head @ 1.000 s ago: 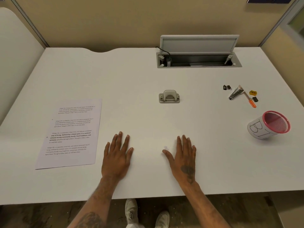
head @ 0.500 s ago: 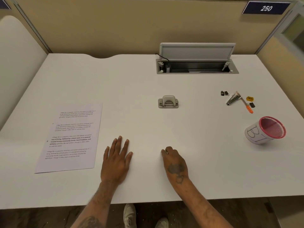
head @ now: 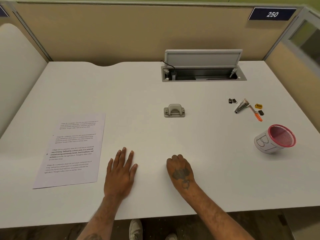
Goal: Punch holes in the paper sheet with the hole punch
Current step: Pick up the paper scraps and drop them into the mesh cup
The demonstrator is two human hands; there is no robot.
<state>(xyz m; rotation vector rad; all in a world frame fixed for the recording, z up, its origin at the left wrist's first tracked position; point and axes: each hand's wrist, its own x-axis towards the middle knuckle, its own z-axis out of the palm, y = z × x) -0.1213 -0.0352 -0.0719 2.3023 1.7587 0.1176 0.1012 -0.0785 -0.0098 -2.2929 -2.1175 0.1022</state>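
Note:
A printed paper sheet [head: 72, 150] lies flat on the left of the white desk [head: 155, 94]. A small grey hole punch [head: 174, 111] stands near the desk's middle, well beyond both hands. My left hand [head: 121, 172] rests flat on the desk with its fingers straight, just right of the sheet and not touching it. My right hand [head: 180, 168] sits on the desk below the punch with its fingers curled under, holding nothing.
An open cable tray [head: 203, 73] with a raised lid is set into the desk's far side. Binder clips, a nail clipper [head: 241, 106], a yellow sharpener and an orange-tipped tool lie at the right. A tipped pink mesh cup [head: 275, 139] lies near the right edge.
My right hand has curled its fingers from flat into a fist. The left hand stays flat. The camera has tilted up, showing more of the partition wall.

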